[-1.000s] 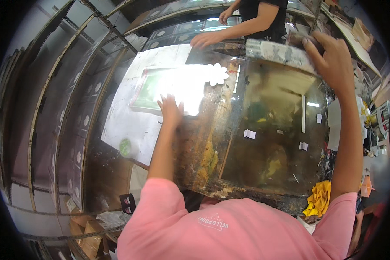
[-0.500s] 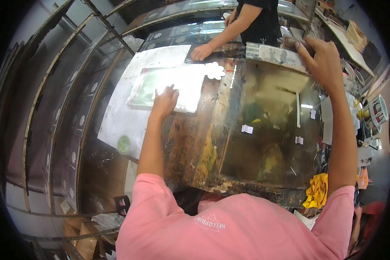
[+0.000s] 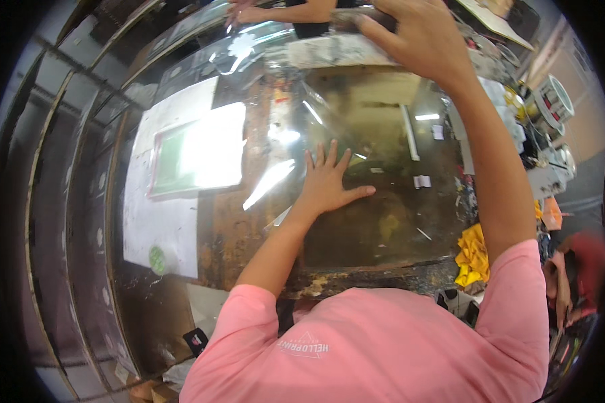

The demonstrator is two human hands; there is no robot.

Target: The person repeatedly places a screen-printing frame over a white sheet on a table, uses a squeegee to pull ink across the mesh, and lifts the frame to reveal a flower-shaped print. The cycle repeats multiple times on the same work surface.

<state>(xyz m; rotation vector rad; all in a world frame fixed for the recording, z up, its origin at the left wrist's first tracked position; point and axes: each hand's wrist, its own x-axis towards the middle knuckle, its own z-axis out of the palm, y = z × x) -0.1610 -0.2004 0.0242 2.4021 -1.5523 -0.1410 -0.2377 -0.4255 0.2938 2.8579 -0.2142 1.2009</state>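
My left hand (image 3: 329, 181) lies with fingers spread over a clear plastic sheet (image 3: 290, 138) on the dark glassy panel (image 3: 356, 235) of the worktable. Glare marks the sheet's left part; its other edges are hard to make out. At the far side, my right hand (image 3: 427, 40) is closed on the end of a paint-stained, whitish frame (image 3: 336, 51), thumb along its edge. Left of the panel, a stack of clear sheets (image 3: 198, 151) rests on white paper (image 3: 161, 228). A co-worker's hand (image 3: 252, 15) is beside a clear sheet with a white flower shape (image 3: 242, 46).
Small white tabs (image 3: 421, 182) and a white strip (image 3: 409, 132) sit on the panel. A yellow cloth (image 3: 472, 255) lies at its near right corner. Metal racks (image 3: 81, 201) stand at left, tins (image 3: 552, 101) at right. A round green-and-clear item (image 3: 157, 260) sits on the paper.
My left hand has gone from the stack to the panel, where a clear sheet now lies. The co-worker's hand and the flower-marked sheet have moved toward the back. The view has shifted.
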